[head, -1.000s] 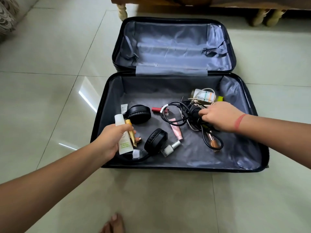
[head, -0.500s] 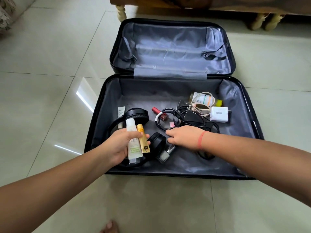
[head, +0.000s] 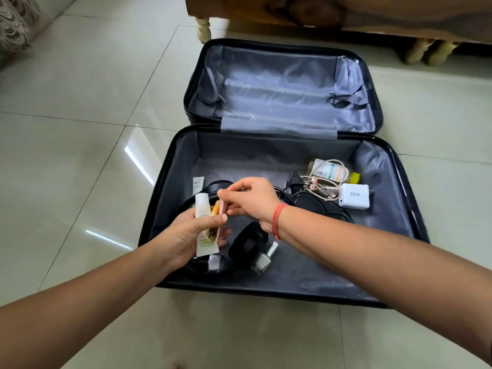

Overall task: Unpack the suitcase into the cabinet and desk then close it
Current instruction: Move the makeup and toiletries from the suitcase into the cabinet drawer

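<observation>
Head view. Black over-ear headphones (head: 249, 245) are half hidden under both hands, the band mostly covered. The white squeeze tube's (head: 202, 209) label is too small to read. A tangle of black cable (head: 316, 206) runs behind the right wrist.

The black hard-shell suitcase (head: 279, 153), lined in grey, lies wide open on the tiled floor (head: 80, 129), its lid half bare. The left hand (head: 191, 235) grips the white tube with a yellow tube (head: 214, 210). The right hand (head: 253, 201) pinches a slim pink tube (head: 221, 209) beside them.

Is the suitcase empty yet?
Not empty: headphones, a charger and a polish bottle lie in the near half of the suitcase.
</observation>
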